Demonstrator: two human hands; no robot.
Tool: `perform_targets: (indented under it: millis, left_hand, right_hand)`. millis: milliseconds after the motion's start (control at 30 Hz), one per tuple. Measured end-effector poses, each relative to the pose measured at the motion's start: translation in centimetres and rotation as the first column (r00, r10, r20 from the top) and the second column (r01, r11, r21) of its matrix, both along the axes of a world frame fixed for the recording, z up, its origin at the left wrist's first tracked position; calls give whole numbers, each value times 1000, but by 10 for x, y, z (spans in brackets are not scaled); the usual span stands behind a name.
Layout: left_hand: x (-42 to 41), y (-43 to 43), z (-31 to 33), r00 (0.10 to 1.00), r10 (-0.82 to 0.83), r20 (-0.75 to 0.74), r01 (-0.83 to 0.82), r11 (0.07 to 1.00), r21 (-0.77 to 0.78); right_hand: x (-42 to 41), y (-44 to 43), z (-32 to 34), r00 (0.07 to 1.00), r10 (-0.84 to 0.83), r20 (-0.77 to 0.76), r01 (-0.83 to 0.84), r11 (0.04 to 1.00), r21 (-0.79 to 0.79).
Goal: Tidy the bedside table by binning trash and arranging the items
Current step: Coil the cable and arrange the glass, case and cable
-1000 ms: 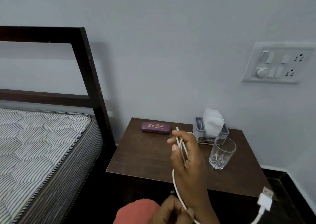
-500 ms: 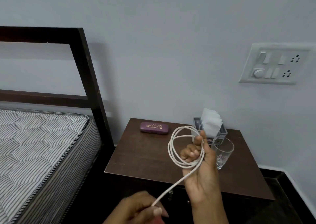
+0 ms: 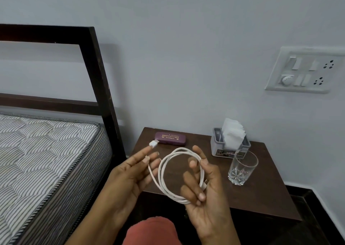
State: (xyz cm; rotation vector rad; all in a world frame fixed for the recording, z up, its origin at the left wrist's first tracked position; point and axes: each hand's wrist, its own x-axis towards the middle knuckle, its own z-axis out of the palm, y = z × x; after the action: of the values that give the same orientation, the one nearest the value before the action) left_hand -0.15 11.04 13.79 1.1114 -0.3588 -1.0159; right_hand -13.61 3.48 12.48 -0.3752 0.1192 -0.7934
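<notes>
Cable (image 3: 160, 172) coiled in right hand (image 3: 205, 198), plug end pinched by left hand (image 3: 130, 175); napkins (image 3: 233, 132) upright in holder (image 3: 216, 148).

Pale grey wall (image 3: 186, 39), dark wooden headboard (image 3: 97, 76), striped mattress (image 3: 46, 160), white wall switch panel (image 3: 304, 71), dark floor (image 3: 317, 226)

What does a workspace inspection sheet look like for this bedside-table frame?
Surface: dark wooden bedside table.
Job's things: purple spectacle case back left; grey napkin holder back right; empty drinking glass in front of it.
Clutter: nothing seen.
Hands: right hand holds the coiled white USB cable; left hand pinches its free end near the plug.
Cables: white USB cable only, held off the table.
Surroundings: striped mattress, dark headboard left; wall switchboard upper right.
</notes>
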Motion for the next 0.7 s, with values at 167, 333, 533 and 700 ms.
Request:
perform_targets:
  millis: [167, 333, 533, 700]
  left_hand:
    - [-11, 4, -9, 998, 67, 18, -68, 997, 41]
    - [-16, 5, -17, 1000, 25, -19, -23, 998, 60]
    - [-8, -19, 21, 916, -165, 365, 159, 986, 46]
    - [-15, -39, 39, 828, -332, 452, 316, 942, 113]
  right_hand:
    - [-4, -5, 7, 982, -181, 50, 181, 983, -4]
    - [-7, -8, 2, 993, -116, 20, 116, 993, 10]
    - [-3, -9, -4, 974, 186, -131, -187, 982, 8]
    - [-10, -15, -3, 957, 209, -199, -216, 976, -11]
